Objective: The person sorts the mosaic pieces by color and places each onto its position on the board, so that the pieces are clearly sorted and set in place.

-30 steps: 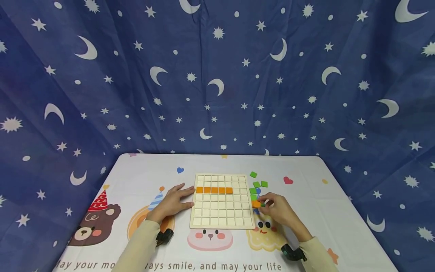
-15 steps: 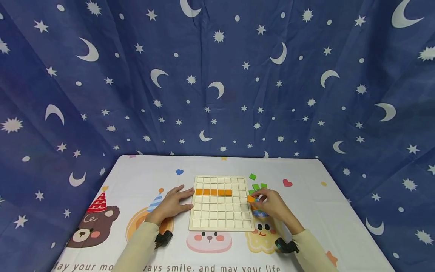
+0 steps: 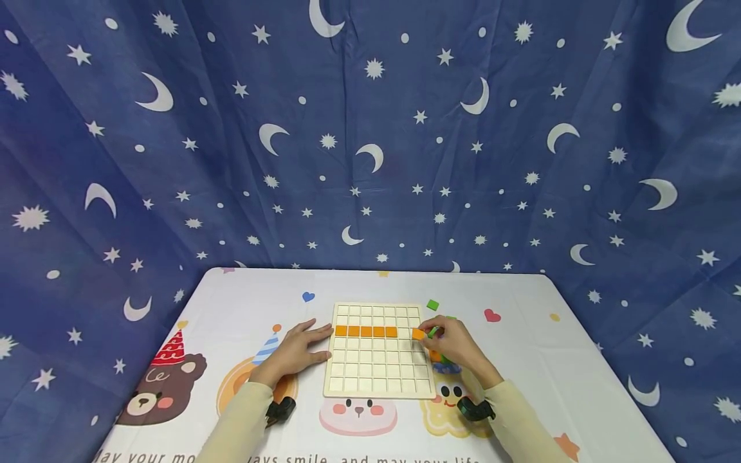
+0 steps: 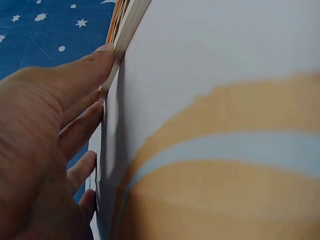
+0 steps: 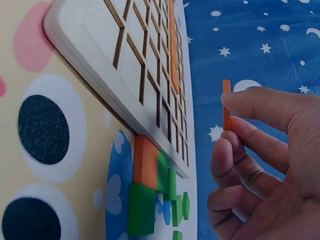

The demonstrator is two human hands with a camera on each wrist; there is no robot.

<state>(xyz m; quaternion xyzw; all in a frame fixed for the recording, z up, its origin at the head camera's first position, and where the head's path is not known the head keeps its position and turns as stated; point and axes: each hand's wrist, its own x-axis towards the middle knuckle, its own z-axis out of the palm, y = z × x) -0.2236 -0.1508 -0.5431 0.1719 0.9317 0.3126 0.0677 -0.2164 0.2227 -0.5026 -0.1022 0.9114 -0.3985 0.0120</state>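
Note:
A pale wooden grid board (image 3: 370,393) lies flat on the table, with a row of several orange square tiles (image 3: 366,332) in its cells. My left hand (image 3: 293,350) rests at the board's left side, fingers spread and fairly straight; in the left wrist view the thumb (image 4: 90,70) touches the board's edge. Between thumb and finger, my right hand (image 3: 457,341) pinches one orange tile (image 5: 227,105), raised above the right part of the board. Its remaining fingers curl in towards the palm. Beside the board's right edge lie another orange tile (image 5: 145,162) and several green tiles (image 5: 141,210), partly hidden by the right hand in the head view.
A white tablecloth (image 3: 521,360) with printed cartoon figures and lettering covers the table. One green tile (image 3: 433,305) lies apart near the board's far right corner. Behind the table hangs a blue curtain (image 3: 370,212) with moons and stars.
My right hand has picked the orange tile out of the pile right of the board and carried it left, over the board's right edge. The left hand has stayed in place.

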